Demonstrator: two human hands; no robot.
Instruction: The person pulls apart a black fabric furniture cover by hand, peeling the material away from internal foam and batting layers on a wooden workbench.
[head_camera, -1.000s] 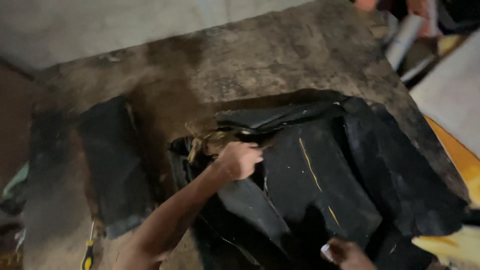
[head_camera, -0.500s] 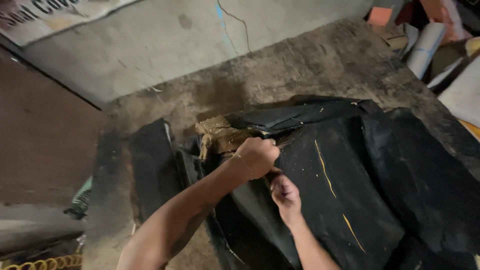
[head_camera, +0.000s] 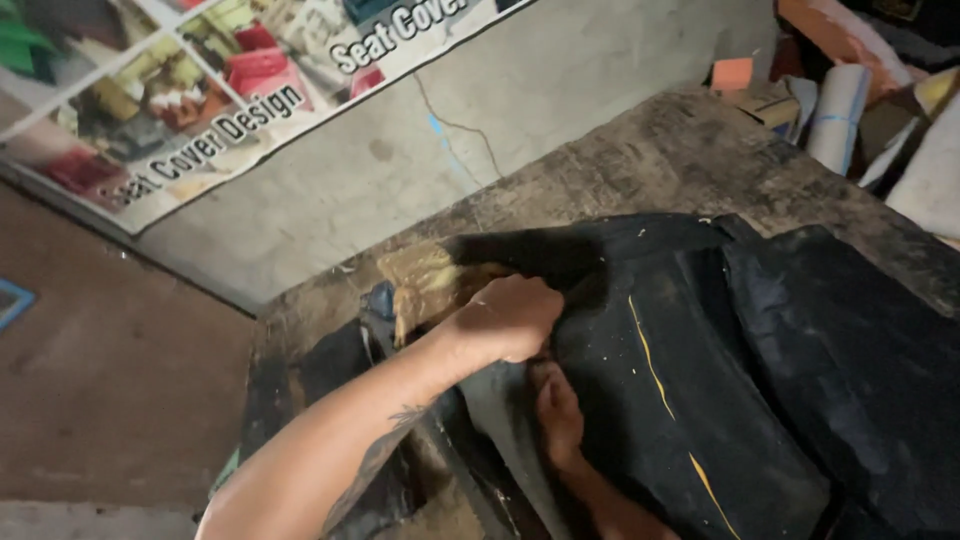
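Note:
A black seat cover with a thin yellow line lies bunched over yellow-brown foam on a worn dark worktable. My left hand is a closed fist on the cover's front edge, right beside the exposed foam. My right hand sits just below it. Its fingers curl onto the same edge of the cover, and their tips are hidden under my left fist. My tattooed left forearm runs in from the lower left.
A printed banner with pictures hangs on the cracked grey wall. Rolls and scraps of material pile up at the table's far right. Another dark piece lies at the table's left edge, beside the brown floor.
My right hand has come up from the cover's near side to just under my left fist. My left hand stays on the cover's edge. The view has tilted up toward the wall.

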